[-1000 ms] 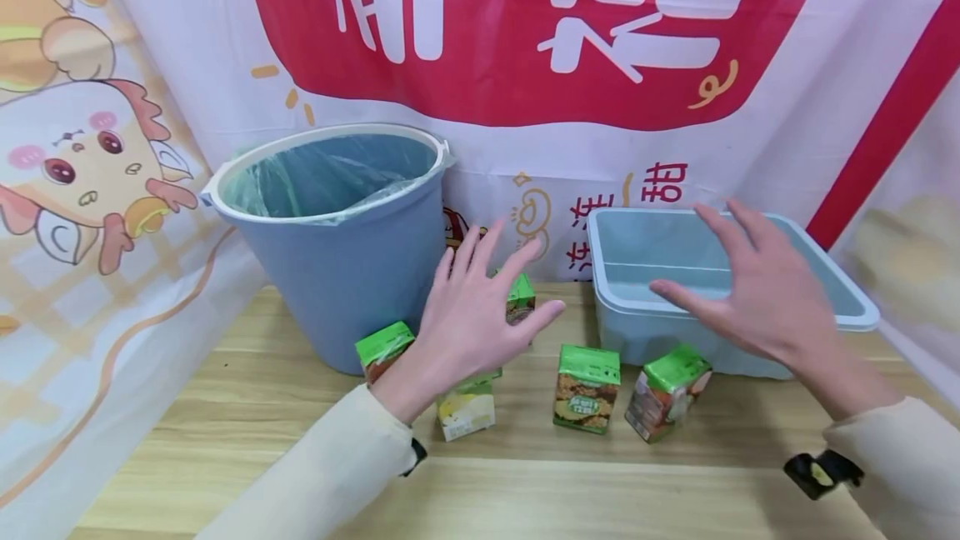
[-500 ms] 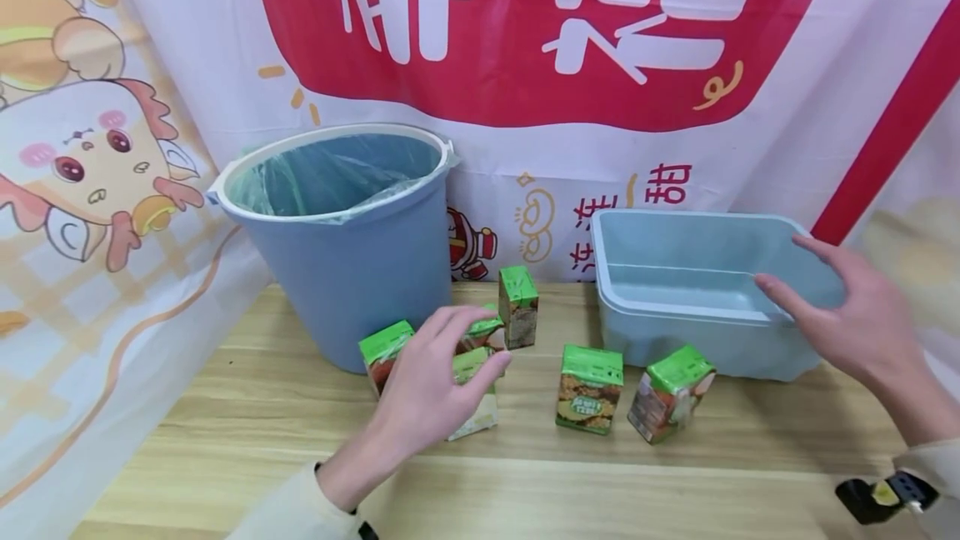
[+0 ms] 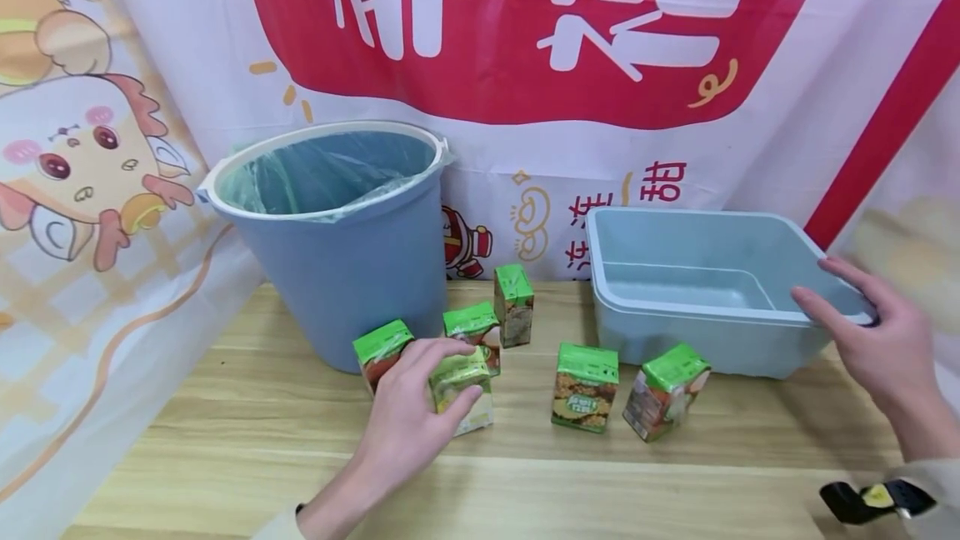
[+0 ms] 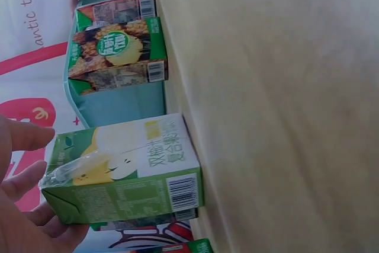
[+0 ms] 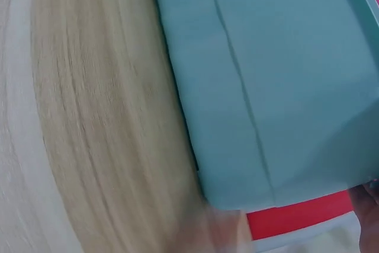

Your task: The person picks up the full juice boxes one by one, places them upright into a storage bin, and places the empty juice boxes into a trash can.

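Note:
My left hand (image 3: 405, 419) is beside a yellow-and-green drink box (image 3: 474, 411), thumb and fingers spread around its upper part. The left wrist view shows this box (image 4: 124, 173) upright, with the left hand's fingers (image 4: 22, 186) at its top end; firm contact cannot be told. My right hand (image 3: 892, 348) is at the right front corner of a light blue tub (image 3: 697, 344), thumb and forefinger extended over the rim. In the right wrist view the tub's side (image 5: 296, 75) fills much of the picture, and only part of the right hand (image 5: 368, 223) shows.
A blue lined bucket (image 3: 360, 273) stands back left. Drink boxes stand near it: one at its base (image 3: 381, 361), one behind the yellow-green box (image 3: 476, 323), another farther back (image 3: 516, 311). Two more, a brown one (image 3: 583, 398) and a tilted one (image 3: 666, 394), are before the tub.
My left hand has come down and toward me to the yellow-and-green box. The right hand has moved right and down from above the tub to its right corner.

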Available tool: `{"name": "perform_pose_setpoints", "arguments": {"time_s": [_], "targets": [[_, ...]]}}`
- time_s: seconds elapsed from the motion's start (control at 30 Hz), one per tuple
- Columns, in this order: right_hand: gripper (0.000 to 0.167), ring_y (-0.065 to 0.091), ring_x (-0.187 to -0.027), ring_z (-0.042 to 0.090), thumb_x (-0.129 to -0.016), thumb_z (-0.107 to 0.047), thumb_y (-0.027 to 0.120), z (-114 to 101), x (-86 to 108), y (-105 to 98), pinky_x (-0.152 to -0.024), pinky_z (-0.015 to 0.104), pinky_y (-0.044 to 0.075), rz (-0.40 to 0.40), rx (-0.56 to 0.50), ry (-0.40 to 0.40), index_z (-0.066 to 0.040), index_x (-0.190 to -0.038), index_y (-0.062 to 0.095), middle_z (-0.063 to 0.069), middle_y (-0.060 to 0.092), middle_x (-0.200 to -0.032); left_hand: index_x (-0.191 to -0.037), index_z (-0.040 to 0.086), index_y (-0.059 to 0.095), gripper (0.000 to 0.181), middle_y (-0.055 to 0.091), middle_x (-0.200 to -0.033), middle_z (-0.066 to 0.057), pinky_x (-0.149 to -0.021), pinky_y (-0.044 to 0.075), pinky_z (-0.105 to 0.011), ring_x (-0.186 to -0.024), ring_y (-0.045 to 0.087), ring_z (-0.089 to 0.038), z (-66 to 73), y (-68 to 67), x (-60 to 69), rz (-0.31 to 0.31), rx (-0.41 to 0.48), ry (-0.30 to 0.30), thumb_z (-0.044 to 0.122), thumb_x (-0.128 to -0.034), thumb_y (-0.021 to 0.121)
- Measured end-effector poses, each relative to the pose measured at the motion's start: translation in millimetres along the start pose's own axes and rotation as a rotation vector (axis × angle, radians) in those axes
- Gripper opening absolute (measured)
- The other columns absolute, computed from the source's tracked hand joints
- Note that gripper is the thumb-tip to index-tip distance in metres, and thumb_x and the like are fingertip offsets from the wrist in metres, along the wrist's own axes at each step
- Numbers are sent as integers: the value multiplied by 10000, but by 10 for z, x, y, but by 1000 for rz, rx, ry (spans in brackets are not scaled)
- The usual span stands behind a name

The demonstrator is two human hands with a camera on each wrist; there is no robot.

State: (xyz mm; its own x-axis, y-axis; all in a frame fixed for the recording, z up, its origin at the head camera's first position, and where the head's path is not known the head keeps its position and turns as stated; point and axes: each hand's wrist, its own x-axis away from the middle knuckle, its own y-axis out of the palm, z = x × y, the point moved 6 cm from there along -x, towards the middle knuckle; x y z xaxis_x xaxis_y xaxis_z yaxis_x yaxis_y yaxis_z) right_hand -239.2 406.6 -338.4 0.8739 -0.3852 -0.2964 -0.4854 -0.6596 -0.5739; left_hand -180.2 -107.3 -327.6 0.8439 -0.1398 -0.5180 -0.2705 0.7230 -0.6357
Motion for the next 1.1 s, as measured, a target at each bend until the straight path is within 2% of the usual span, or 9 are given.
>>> {"name": "perform_pose_setpoints", "arguments": {"time_s": [0.07, 0.13, 0.2, 0.33, 0.53, 0.63, 0.77, 0.9, 1.1], "targets": [[649, 204, -1656, 139, -1017, -437, 689, 42, 1, 1, -1206, 113, 282, -8, -58, -4, -362, -1613, 446, -251, 264, -1720, -1202, 189, 742, 445, 729, -1239, 28, -1017, 587, -432, -1203, 694, -169, -20, 0, 16, 10, 5, -3, 132, -798, 919], [630, 140, -1672, 129, -1028, -400, 681, 62, 4, 7, -1213, 103, 261, -14, -106, -9, -330, -1612, 457, -283, 256, -1711, -1196, 179, 744, 448, 729, -1243, 18, -1022, 588, -439, -1198, 699, -175, -39, 0, 30, 16, 17, -8, 105, -790, 918], [619, 135, -1673, 129, -1035, -372, 675, 69, 7, 11, -1173, 58, 269, -11, -136, -13, -311, -1612, 460, -279, 253, -1715, -1190, 171, 746, 450, 732, -1250, 5, -1034, 585, -453, -1198, 703, -188, -60, 0, 44, 22, 33, -12, 78, -784, 915], [606, 117, -1679, 145, -1050, -348, 653, 80, 17, 29, -1183, 69, 263, -11, -166, -19, -304, -1619, 450, -271, 230, -1727, -1182, 182, 753, 452, 736, -1258, 15, -1067, 564, -502, -1214, 700, -209, -114, -1, 70, 18, 63, -48, 40, -781, 903], [584, 149, -1672, 128, -1057, -315, 647, 99, 26, 32, -1018, -60, 296, -12, -192, -48, -282, -1612, 468, -258, 246, -1729, -1188, 215, 754, 467, 740, -1219, 40, -1209, 421, -590, -1269, 691, -263, -162, -16, 84, -4, 71, -83, 13, -790, 893], [574, 157, -1670, 130, -1060, -308, 644, 110, 32, 36, -993, -68, 308, -13, -196, -53, -284, -1608, 476, -251, 249, -1732, -1194, 226, 753, 470, 737, -1211, 46, -1152, 497, -550, -1267, 691, -254, -167, -21, 86, -17, 76, -92, 9, -799, 888], [568, 166, -1669, 131, -1059, -317, 646, 123, 34, 44, -976, -71, 319, -13, -191, -48, -281, -1603, 486, -249, 252, -1732, -1186, 225, 755, 478, 727, -1193, 45, -986, 617, -421, -1215, 704, -229, -172, -23, 89, -30, 102, -123, -28, -799, 875], [563, 177, -1667, 136, -1057, -329, 646, 124, 27, 36, -950, -74, 331, -8, -180, -48, -273, -1598, 497, -245, 256, -1732, -1171, 188, 763, 475, 720, -1180, 5, -933, 630, -326, -1168, 720, -253, -177, -21, 74, -34, 147, -161, -80, -790, 851], [555, 217, -1653, 116, -1051, -338, 654, 136, 22, 37, -862, -70, 348, 6, -164, -44, -281, -1585, 516, -242, 278, -1727, -1168, 151, 769, 453, 718, -1182, -28, -927, 625, -301, -1150, 730, -279, -194, -9, 72, -30, 171, -184, -88, -790, 841]]}}
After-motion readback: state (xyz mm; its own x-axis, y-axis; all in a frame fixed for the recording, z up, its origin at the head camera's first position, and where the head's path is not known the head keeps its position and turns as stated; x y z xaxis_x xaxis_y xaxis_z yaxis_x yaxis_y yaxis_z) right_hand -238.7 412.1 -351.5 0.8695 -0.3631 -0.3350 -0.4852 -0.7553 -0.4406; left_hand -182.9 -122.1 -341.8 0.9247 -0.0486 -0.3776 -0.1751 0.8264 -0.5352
